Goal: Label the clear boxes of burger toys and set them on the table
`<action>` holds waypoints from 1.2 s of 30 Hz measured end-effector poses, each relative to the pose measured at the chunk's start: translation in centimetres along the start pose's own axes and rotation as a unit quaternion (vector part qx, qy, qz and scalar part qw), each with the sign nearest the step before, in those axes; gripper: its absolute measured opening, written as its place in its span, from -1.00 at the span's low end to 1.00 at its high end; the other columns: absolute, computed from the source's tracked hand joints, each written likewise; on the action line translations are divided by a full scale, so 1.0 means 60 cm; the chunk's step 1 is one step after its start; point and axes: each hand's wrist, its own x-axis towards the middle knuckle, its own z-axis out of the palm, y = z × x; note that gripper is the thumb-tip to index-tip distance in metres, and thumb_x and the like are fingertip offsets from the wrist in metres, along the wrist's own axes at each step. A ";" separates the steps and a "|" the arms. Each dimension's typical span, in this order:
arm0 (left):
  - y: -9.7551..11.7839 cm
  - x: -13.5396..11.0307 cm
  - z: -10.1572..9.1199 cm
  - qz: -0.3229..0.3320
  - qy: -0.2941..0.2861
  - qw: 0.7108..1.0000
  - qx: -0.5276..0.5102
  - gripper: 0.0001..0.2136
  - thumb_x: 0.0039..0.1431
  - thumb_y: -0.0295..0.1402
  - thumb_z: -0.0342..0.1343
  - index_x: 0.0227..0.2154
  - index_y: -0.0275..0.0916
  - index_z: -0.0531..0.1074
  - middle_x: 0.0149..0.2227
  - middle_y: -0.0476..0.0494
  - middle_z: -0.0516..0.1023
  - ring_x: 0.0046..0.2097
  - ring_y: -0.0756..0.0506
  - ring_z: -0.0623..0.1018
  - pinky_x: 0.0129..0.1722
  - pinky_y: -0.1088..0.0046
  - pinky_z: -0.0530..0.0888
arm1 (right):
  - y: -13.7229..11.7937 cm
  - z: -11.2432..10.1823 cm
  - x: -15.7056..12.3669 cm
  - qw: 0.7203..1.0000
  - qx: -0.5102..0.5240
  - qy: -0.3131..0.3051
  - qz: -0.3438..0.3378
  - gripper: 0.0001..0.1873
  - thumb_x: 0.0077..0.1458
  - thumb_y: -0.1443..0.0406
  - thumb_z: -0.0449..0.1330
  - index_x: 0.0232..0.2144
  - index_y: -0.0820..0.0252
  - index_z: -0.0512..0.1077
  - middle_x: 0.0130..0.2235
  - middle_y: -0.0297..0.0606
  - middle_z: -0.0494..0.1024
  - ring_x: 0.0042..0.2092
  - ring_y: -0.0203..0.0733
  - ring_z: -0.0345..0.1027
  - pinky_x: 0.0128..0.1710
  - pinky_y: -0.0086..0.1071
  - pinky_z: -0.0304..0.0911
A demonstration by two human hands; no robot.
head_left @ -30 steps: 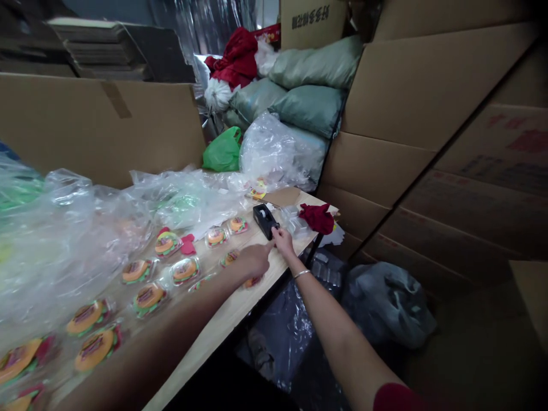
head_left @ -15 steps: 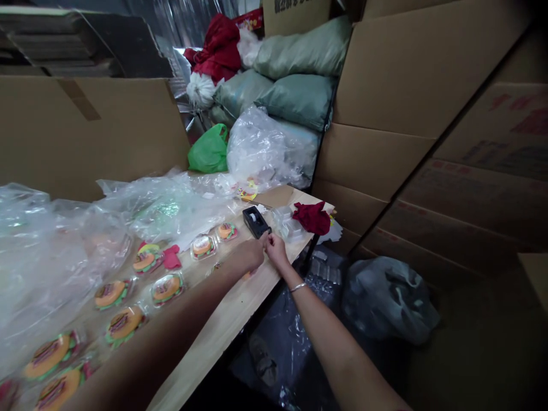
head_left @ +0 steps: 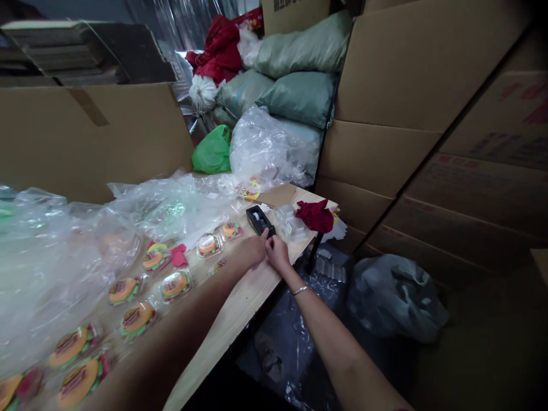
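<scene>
A black tape dispenser (head_left: 259,219) with a pale roll stands on the wooden table (head_left: 240,302). At its near end my left hand (head_left: 254,251) is closed, one fingertip against the dispenser. My right hand (head_left: 278,252) is pinched right beside it, a bangle on the wrist. Anything between the fingers is too small to make out. Toy hamburgers in clear plastic packs, such as this one (head_left: 175,284), lie in rows left of my hands; my left forearm hides part of the rows.
Clear plastic sheeting (head_left: 171,200) covers the table's back left. A dark red cloth (head_left: 315,216) and clear plastic trays (head_left: 293,222) lie near the right corner. Stacked cartons (head_left: 385,74) rise at the right, above a grey bag (head_left: 396,297) on the floor. Stuffed sacks (head_left: 299,97) are piled behind.
The view has shifted slightly, so most of the table scene sits a little further right. Both hands stay at the near end of the tape dispenser, with fingers closed.
</scene>
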 end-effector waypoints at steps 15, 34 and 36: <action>-0.047 -0.415 0.002 -0.168 0.012 0.661 -0.731 -0.79 -0.16 -0.33 0.31 -0.48 -0.32 0.43 -0.56 -0.03 0.52 -0.55 0.04 0.48 -0.53 0.57 0.36 | -0.164 -0.102 -0.309 0.824 0.358 -0.424 0.116 -0.72 0.08 0.16 0.23 -0.48 0.17 0.25 -0.55 -0.45 0.25 -0.58 -0.41 0.08 -0.58 -0.50 0.05; -0.082 -0.571 0.030 -0.281 0.169 0.590 -0.738 -0.74 -0.31 -0.32 0.36 -0.60 -0.30 0.39 -0.67 0.05 0.44 -0.65 0.07 0.38 -0.65 0.60 0.27 | -0.288 -0.005 -0.409 0.841 -0.110 -0.526 -0.069 -0.87 -0.01 0.30 0.18 -0.50 0.22 0.30 -0.52 -0.39 0.34 -0.49 -0.36 0.14 -0.50 -0.47 0.05; -0.086 -0.575 0.035 -0.288 0.197 0.581 -0.735 -0.73 -0.31 -0.30 0.35 -0.62 -0.30 0.37 -0.68 0.06 0.43 -0.66 0.08 0.37 -0.66 0.60 0.26 | -0.294 -0.009 -0.423 0.883 -0.137 -0.425 -0.140 -0.88 -0.04 0.31 0.21 -0.40 0.21 0.34 -0.40 -0.31 0.40 -0.38 -0.29 0.23 -0.39 -0.43 0.13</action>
